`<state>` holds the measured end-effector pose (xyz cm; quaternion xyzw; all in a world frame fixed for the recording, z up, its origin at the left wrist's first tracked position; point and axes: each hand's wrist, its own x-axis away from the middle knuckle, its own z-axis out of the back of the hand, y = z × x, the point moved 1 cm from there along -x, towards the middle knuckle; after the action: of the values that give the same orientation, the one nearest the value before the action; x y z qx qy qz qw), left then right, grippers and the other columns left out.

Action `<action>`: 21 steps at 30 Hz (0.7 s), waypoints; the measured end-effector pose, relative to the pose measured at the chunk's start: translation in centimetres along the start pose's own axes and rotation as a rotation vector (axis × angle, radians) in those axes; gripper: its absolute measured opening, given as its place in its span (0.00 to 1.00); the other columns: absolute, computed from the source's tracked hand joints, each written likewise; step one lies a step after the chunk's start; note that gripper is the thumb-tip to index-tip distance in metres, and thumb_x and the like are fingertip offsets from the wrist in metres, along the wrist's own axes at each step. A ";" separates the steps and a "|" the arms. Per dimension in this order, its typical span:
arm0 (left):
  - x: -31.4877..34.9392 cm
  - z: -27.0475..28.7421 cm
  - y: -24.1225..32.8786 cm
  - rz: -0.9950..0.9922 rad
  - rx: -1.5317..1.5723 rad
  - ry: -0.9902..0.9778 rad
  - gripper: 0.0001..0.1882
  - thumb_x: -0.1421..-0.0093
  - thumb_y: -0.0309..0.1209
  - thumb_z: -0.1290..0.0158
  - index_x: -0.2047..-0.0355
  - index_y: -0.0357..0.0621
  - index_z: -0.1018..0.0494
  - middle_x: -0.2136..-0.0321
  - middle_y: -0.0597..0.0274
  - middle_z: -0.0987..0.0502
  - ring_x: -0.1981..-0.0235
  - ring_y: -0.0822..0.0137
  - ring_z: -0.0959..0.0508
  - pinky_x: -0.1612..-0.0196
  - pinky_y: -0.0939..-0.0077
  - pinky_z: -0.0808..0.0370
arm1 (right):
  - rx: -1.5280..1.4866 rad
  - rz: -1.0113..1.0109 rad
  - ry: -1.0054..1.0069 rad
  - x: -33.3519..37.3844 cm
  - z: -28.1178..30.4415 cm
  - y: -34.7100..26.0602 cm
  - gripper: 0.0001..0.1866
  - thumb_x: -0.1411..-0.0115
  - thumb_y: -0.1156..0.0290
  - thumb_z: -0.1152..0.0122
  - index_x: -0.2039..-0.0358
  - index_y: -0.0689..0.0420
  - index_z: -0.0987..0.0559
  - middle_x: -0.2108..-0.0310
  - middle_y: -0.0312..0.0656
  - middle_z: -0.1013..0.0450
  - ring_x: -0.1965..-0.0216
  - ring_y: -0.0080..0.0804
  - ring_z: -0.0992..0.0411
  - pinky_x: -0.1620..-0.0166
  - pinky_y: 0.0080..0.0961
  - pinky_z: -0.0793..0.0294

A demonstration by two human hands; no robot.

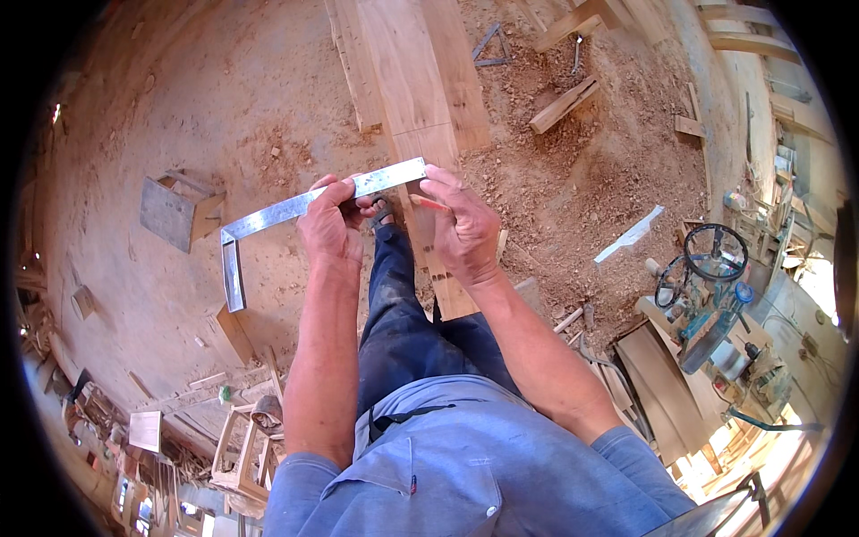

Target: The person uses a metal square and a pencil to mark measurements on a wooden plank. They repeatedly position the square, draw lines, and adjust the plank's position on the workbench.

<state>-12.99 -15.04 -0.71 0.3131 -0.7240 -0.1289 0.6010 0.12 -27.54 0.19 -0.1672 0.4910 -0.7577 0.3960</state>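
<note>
A metal try square (282,212) is raised in front of me, its short stock angled down at the left end. My left hand (331,224) is closed around the middle of its long blade. With the fingers of my right hand (467,234) I touch the blade's right end, and a red pencil (430,203) is gripped in that same hand. Below both hands a long wooden plank (413,85) runs away from me, with a thin line across it. Its near end reaches my legs.
A small wooden stool (179,213) stands at left. Right of the plank, wood chips surround a wood block (565,105) and a triangular frame (490,61). A white strip (629,234) and a machine with a black handwheel (716,252) are further right.
</note>
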 end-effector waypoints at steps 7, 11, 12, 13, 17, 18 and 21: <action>-0.1 0.1 -0.1 -0.005 0.002 -0.002 0.15 0.43 0.19 0.48 0.56 0.40 0.35 0.66 0.43 0.21 0.78 0.59 0.23 0.77 0.68 0.23 | 0.006 -0.017 -0.036 0.0 0.2 -0.3 0.16 0.45 0.89 0.50 0.59 0.60 0.21 0.53 0.49 0.23 0.53 0.40 0.22 0.51 0.28 0.22; 0.0 0.2 -0.2 -0.003 0.017 -0.012 0.15 0.44 0.19 0.47 0.56 0.41 0.34 0.67 0.43 0.21 0.78 0.59 0.22 0.77 0.68 0.23 | 0.007 -0.019 -0.039 -0.1 0.4 -0.6 0.17 0.45 0.89 0.50 0.59 0.60 0.20 0.53 0.49 0.23 0.53 0.40 0.22 0.51 0.28 0.22; 0.0 0.3 -0.2 -0.002 0.020 -0.016 0.15 0.44 0.19 0.47 0.56 0.41 0.34 0.67 0.43 0.21 0.78 0.59 0.22 0.77 0.68 0.23 | 0.010 -0.017 -0.038 -0.1 0.4 -0.6 0.17 0.46 0.89 0.50 0.59 0.60 0.20 0.53 0.49 0.23 0.53 0.40 0.22 0.51 0.28 0.22; 0.0 0.3 -0.2 -0.001 0.024 -0.021 0.15 0.44 0.19 0.47 0.57 0.41 0.34 0.67 0.43 0.21 0.78 0.59 0.22 0.77 0.68 0.23 | 0.013 -0.015 -0.037 0.0 0.3 -0.6 0.17 0.46 0.90 0.49 0.59 0.60 0.20 0.53 0.49 0.23 0.53 0.40 0.22 0.51 0.28 0.22; -0.2 0.6 -0.4 0.000 0.027 -0.039 0.16 0.44 0.19 0.46 0.56 0.41 0.34 0.66 0.44 0.21 0.78 0.59 0.22 0.77 0.68 0.23 | 0.001 -0.016 -0.036 0.2 0.3 -0.2 0.17 0.46 0.90 0.49 0.59 0.60 0.20 0.52 0.49 0.23 0.53 0.39 0.22 0.51 0.27 0.21; -0.1 0.6 -0.4 -0.006 0.027 -0.048 0.16 0.44 0.19 0.46 0.56 0.41 0.35 0.66 0.44 0.21 0.78 0.59 0.22 0.77 0.68 0.23 | -0.004 -0.018 -0.034 0.2 0.2 -0.1 0.17 0.46 0.90 0.49 0.59 0.60 0.20 0.52 0.49 0.23 0.53 0.39 0.22 0.51 0.27 0.21; 0.0 0.5 -0.2 -0.019 0.016 -0.075 0.17 0.44 0.20 0.46 0.54 0.41 0.35 0.65 0.44 0.21 0.77 0.59 0.22 0.76 0.68 0.23 | -0.015 -0.022 -0.031 0.3 0.2 -0.1 0.18 0.45 0.90 0.50 0.59 0.60 0.20 0.52 0.49 0.23 0.52 0.38 0.22 0.51 0.27 0.21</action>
<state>-13.43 -15.26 -0.94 0.3197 -0.7440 -0.1406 0.5696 0.00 -27.85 0.28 -0.1874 0.4884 -0.7557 0.3940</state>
